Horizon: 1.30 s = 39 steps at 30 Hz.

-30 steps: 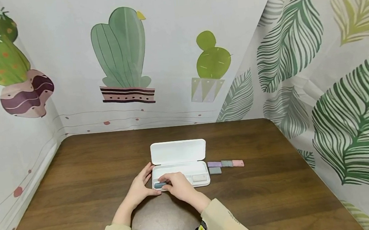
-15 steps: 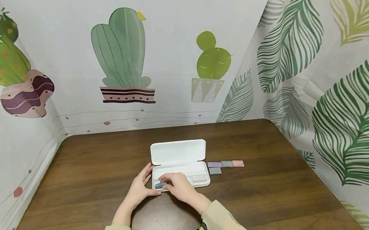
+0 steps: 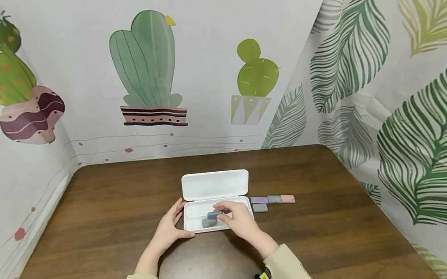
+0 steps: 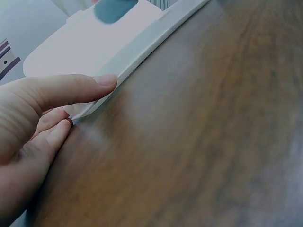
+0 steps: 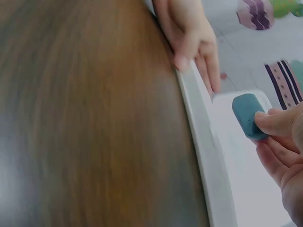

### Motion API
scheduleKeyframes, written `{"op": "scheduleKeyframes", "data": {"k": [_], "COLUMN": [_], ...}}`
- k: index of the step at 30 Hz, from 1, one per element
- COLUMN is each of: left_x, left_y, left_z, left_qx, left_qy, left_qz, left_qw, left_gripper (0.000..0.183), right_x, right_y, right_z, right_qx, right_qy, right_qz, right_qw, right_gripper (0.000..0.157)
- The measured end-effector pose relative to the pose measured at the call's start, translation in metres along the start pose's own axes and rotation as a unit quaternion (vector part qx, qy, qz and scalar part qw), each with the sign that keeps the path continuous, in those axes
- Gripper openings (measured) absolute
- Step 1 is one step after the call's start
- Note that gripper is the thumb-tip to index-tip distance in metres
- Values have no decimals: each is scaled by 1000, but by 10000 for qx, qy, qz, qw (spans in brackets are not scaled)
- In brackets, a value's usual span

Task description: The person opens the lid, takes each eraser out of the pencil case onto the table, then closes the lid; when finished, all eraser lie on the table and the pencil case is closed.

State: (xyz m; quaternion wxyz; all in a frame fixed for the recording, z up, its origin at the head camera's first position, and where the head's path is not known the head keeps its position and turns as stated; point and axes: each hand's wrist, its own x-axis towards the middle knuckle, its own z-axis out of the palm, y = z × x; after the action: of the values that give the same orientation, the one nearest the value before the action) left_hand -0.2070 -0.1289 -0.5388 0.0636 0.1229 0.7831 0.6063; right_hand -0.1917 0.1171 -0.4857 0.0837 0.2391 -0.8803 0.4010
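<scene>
A white pencil case (image 3: 195, 210) stands on the table with its lid (image 3: 215, 185) raised at the back. My left hand (image 3: 169, 224) holds the case's left end, thumb on the front rim and fingers at the side. Between thumb and fingers, my right hand (image 3: 237, 219) pinches a small teal block (image 5: 247, 113) with rounded ends, like an eraser. The block is raised over the case, and a grey shadow shows below it in the head view. My right hand covers the right part of the case's inside.
Right of the case lie flat little blocks on the brown table (image 3: 321, 229): a purple one (image 3: 259, 200), a grey-green one (image 3: 274, 199), a pink one (image 3: 287, 199) and a grey one (image 3: 260, 208) in front. A patterned cloth (image 3: 204, 69) hangs behind.
My right hand has lifted the teal block out of the case's front left compartment and moved it right. My left hand has stayed on the case.
</scene>
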Motion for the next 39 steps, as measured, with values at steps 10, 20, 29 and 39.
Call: {"op": "scheduleKeyframes", "data": {"k": [10, 20, 29, 39], "left_x": [1, 1, 0, 0], "left_y": [-1, -1, 0, 1], "left_z": [0, -1, -1, 0], "left_qx": [37, 23, 15, 1], "left_qy": [-14, 1, 15, -9], "left_qz": [46, 33, 72, 22], "left_qw": [10000, 10000, 10000, 10000], "left_gripper": [115, 116, 115, 116], "right_x": [-16, -37, -52, -53], "right_y": [36, 79, 102, 115], "right_z": [-45, -88, -109, -109], "right_qx": [-141, -326, -452, -408], "right_qy": [1045, 1344, 886, 570], "right_qz": [17, 504, 1331, 1600], "right_qw": [9944, 9891, 9861, 9846], "right_gripper": [25, 25, 23, 22]}}
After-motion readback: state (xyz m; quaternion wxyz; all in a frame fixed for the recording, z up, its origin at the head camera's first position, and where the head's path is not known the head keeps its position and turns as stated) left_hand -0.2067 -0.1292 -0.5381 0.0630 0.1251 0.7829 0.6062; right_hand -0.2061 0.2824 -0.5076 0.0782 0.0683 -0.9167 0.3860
